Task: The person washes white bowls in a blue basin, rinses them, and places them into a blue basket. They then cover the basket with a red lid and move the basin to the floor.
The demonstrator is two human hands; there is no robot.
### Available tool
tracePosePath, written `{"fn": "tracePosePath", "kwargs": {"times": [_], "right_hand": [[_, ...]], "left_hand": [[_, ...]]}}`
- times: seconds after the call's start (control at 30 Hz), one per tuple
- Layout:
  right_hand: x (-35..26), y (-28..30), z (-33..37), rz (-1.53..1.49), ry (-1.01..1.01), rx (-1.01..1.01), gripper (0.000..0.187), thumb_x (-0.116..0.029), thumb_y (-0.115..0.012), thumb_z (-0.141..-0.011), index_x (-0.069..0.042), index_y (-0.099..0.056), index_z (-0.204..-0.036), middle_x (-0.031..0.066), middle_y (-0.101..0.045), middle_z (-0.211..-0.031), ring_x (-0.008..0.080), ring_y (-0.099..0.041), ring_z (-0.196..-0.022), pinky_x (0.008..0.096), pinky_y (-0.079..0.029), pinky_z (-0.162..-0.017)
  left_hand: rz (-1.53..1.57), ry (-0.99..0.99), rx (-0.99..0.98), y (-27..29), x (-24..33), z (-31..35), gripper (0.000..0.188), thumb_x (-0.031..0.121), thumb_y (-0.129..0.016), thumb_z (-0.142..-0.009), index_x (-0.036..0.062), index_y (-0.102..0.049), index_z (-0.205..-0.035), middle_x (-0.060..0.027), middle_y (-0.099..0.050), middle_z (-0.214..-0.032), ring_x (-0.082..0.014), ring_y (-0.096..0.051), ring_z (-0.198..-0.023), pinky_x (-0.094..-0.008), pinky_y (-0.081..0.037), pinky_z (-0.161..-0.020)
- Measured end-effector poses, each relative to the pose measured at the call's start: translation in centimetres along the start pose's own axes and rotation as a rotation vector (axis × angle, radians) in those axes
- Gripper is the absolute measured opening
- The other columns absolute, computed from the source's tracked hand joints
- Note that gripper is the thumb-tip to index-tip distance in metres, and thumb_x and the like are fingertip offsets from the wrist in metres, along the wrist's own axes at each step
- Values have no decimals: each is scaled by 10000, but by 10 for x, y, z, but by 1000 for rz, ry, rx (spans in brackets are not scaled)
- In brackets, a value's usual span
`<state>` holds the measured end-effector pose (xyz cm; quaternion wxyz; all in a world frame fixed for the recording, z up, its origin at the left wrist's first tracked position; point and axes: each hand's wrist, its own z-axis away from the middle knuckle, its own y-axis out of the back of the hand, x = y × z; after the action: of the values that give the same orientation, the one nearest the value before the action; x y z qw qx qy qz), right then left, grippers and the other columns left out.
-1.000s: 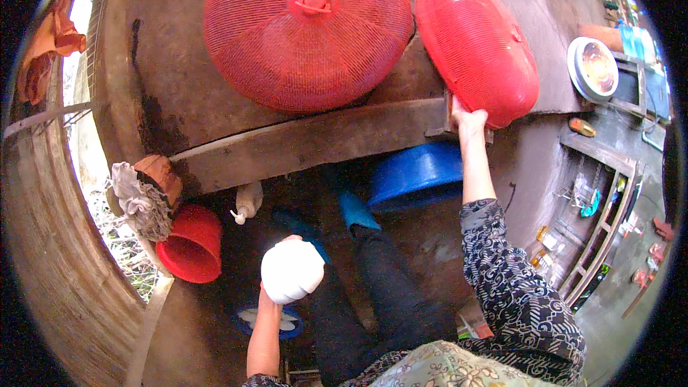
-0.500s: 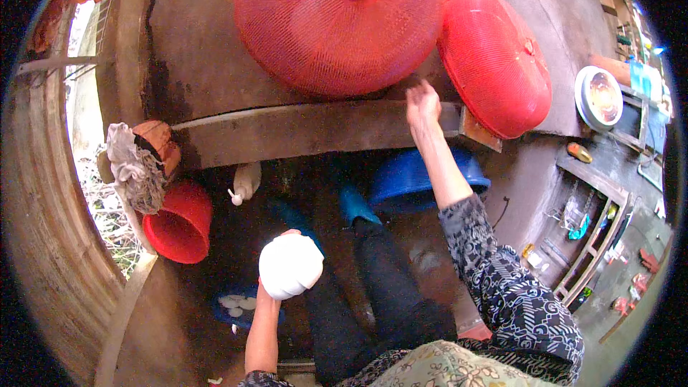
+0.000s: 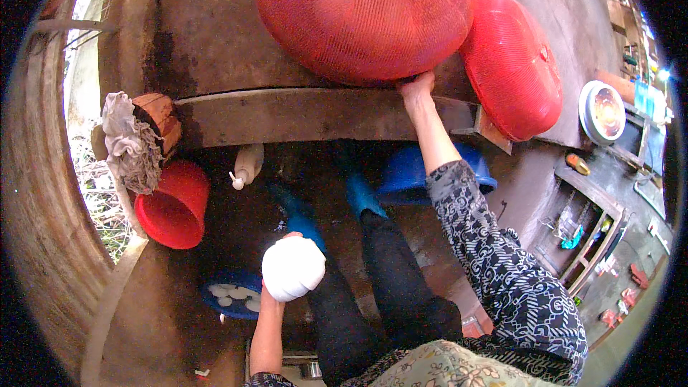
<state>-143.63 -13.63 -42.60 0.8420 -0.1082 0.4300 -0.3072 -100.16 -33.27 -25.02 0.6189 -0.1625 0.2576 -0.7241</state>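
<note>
A stack of white bowls (image 3: 294,269) rests in my left hand (image 3: 270,299), held out in front of my legs. Most of that hand is hidden beneath the bowls; a fingertip shows at their far edge. My right hand (image 3: 418,86) is stretched forward to the near rim of a large red mesh food cover (image 3: 365,25), which sits on a concrete ledge (image 3: 301,118). The fingers are curled at the rim and partly hidden by it. A second red food cover (image 3: 512,64), oval and ribbed, lies just right of the large one.
Below the ledge stand a blue basin (image 3: 469,168), a pale bottle with a nozzle (image 3: 249,163) and a red bucket (image 3: 175,208). Grey cloth (image 3: 129,143) hangs above the bucket. A blue tub (image 3: 215,304) with white dishes is at lower left; a wooden-framed shelf (image 3: 584,218) is at right.
My right hand has moved from just short of the large red cover onto its near rim. The bowls stay in my left hand. The whole view has shifted slightly.
</note>
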Motion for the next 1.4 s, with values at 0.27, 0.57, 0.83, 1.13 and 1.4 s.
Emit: {"fn": "tracePosePath", "kwargs": {"times": [0.27, 0.57, 0.83, 1.13, 1.4], "right_hand": [[-31, -48, 54, -79, 220, 323, 642, -519, -479, -904, -38, -438, -1327, 98, -541, -1269, 305, -552, -1109, 492, -462, -945], [-93, -130, 67, -156, 338, 183, 630, -511, -337, -953, -52, -389, -1381, 90, -403, -1430, 283, -405, -1288, 465, -302, -1087], [-171, -97, 75, -176, 401, -160, 691, -630, -269, -905, -162, -395, -1397, 58, -408, -1429, 307, -375, -1309, 559, -259, -1093], [-225, 80, 41, -4, 607, 523, 559, -505, -352, -893, -138, -487, -1293, 88, -471, -1369, 318, -490, -1200, 581, -404, -943], [-216, 128, 39, -466, 292, 702, 442, -343, -373, -933, -18, -447, -1223, 165, -572, -1170, 333, -569, -1082, 544, -478, -901]], "left_hand": [[-138, -30, 66, -20, 2, 7, 209, 206, -451, -965, 87, -514, -1125, -50, -587, -955, -197, -585, -884, -329, -519, -780], [-94, -12, -110, -21, 10, -7, 275, 129, -470, -932, 62, -512, -1195, -72, -626, -1024, -198, -623, -915, -328, -532, -797], [-482, -80, 25, -51, 8, -7, 202, 117, -490, -929, 65, -518, -1123, -39, -604, -982, -160, -594, -876, -280, -509, -792], [-300, 108, 132, -27, 19, -42, 225, 174, -468, -944, 61, -498, -1137, -86, -609, -1022, -212, -601, -886, -348, -521, -805], [-531, 68, 15, -66, 15, -42, 229, 237, -399, -973, 94, -570, -923, -77, -613, -814, -202, -599, -818, -363, -522, -713]]}}
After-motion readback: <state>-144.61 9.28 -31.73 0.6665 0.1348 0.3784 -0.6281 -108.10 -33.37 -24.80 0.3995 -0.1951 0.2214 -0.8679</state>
